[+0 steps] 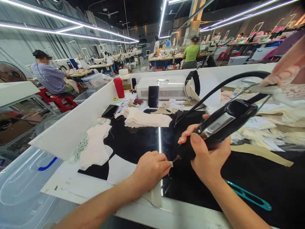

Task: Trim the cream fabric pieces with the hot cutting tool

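Observation:
My right hand (pixel 209 159) is wrapped round a black corded handheld power tool (pixel 220 121) with a silver side panel. Its thin metal tip (pixel 176 158) points down and left, close to the fingertips of my left hand (pixel 151 168). That left hand is closed in a pinch on a small whitish piece (pixel 172 164), mostly hidden by the fingers. Both hands are just above the black work surface (pixel 133 140). From the tool's back end a thick black cable (pixel 228 79) arches up and to the left.
Stacked pale fabric pieces (pixel 145 117) lie behind my hands, more (pixel 95 146) at left. A phone (pixel 153 96) leans against a white vented box (pixel 162 86). At right are a teal tool (pixel 252 195), cream fabric piles (pixel 274 127) and another person's hand (pixel 283 71).

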`<state>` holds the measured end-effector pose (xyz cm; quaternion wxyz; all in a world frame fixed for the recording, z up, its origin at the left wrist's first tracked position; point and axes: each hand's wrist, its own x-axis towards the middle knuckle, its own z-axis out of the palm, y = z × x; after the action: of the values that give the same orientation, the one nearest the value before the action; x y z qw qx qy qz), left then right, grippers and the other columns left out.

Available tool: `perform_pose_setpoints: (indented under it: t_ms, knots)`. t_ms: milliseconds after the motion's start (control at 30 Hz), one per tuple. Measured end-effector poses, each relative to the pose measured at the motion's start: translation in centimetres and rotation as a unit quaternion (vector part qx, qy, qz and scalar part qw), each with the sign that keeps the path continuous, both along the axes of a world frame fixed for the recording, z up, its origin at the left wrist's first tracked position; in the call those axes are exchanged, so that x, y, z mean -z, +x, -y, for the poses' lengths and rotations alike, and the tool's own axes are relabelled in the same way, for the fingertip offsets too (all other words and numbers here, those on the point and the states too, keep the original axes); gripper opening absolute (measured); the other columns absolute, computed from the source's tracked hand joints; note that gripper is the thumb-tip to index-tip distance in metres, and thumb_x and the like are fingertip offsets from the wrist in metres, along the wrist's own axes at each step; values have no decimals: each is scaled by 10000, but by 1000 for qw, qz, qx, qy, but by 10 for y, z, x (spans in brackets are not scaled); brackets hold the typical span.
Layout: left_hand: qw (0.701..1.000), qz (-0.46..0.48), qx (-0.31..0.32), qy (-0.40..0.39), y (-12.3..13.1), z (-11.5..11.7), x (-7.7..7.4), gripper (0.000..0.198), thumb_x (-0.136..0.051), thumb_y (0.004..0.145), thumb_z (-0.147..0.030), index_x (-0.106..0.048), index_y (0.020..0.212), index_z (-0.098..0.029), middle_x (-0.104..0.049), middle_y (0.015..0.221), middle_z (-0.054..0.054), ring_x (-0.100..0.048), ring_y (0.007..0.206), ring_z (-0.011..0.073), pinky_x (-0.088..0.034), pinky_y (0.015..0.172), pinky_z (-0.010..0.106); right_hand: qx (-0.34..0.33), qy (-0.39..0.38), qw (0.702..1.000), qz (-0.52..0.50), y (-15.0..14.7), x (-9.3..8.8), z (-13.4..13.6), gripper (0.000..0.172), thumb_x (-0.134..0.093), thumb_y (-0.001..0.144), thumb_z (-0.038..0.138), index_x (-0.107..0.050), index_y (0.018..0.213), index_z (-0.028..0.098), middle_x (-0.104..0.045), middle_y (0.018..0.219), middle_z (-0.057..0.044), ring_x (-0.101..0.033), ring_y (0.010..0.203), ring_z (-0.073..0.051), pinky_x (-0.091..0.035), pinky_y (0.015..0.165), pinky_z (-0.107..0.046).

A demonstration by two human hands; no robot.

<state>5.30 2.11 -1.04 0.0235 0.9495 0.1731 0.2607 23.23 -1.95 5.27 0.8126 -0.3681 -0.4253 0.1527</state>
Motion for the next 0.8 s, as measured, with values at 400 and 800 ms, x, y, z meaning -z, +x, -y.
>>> perform_pose_setpoints:
  t_ms: [400, 800]
  knots:
    - [1000, 3, 0, -5, 0, 0, -4, 294, -622, 1196, -250, -809, 973, -213, -739, 863, -7, -604, 731, 171, -417, 673, 335, 20, -8, 1000, -1, -7, -2, -5, 397, -949, 906, 404, -624, 1096, 279, -769, 808, 68, -700, 553, -134, -627, 552, -293]
    - [1000, 0, -4, -23, -3, -2, -1, 253, -660, 1184, -267, -823, 996, -221, -752, 906, -14, -623, 749, 163, -429, 677, 341, -9, -13, 1000, -10, -5, 0, 5, 508, -956, 920, 421, -649, 1310, 311, -765, 842, 77, -704, 585, -138, -634, 606, -304]
